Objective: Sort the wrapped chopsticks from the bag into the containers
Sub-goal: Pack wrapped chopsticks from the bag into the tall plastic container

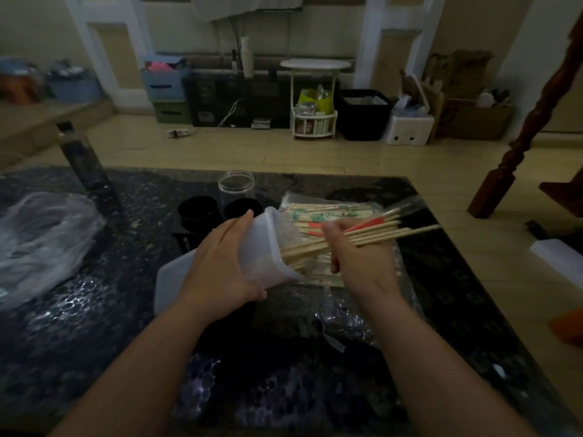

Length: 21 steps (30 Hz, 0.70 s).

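- We look across a dark table with a glossy, speckled top.
- Near its far left edge stands a tall dark cylinder; we cannot tell what it is.
- On the pale wooden floor we see a white power strip near a blue storage box.
- A white side stand stands just beside a black bin.
- A turned reddish wooden post rises at our right.
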Motion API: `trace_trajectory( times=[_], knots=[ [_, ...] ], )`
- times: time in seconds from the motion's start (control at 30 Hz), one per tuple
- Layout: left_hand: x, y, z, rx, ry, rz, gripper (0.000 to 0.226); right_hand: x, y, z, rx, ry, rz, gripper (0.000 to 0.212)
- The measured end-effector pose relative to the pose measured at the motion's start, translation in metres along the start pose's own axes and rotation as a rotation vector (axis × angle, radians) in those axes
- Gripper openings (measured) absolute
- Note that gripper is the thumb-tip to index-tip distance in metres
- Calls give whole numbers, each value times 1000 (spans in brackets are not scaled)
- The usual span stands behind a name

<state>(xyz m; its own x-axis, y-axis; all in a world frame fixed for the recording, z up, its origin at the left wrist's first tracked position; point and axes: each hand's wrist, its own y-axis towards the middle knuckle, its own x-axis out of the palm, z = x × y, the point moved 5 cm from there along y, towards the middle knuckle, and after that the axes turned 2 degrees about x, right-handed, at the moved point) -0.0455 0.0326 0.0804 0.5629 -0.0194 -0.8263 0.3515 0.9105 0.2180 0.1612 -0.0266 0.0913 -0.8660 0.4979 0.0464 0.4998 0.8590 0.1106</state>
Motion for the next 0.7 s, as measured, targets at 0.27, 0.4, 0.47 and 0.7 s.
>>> trace_trajectory(
  times=[0.27,0.4,0.47,0.7],
  knots=[
    [1,0,0,-6,-9,-13,135,-2,9,16,133,193,23,15],
    [1,0,0,-3,-8,-13,135,7,6,28,220,25,-80,9],
    [1,-1,0,1,-10,-13,135,1,9,26,183,65,15,11],
    [1,-1,2,0,-5,-10,135,7,9,33,125,-169,-125,12]
  ],
)
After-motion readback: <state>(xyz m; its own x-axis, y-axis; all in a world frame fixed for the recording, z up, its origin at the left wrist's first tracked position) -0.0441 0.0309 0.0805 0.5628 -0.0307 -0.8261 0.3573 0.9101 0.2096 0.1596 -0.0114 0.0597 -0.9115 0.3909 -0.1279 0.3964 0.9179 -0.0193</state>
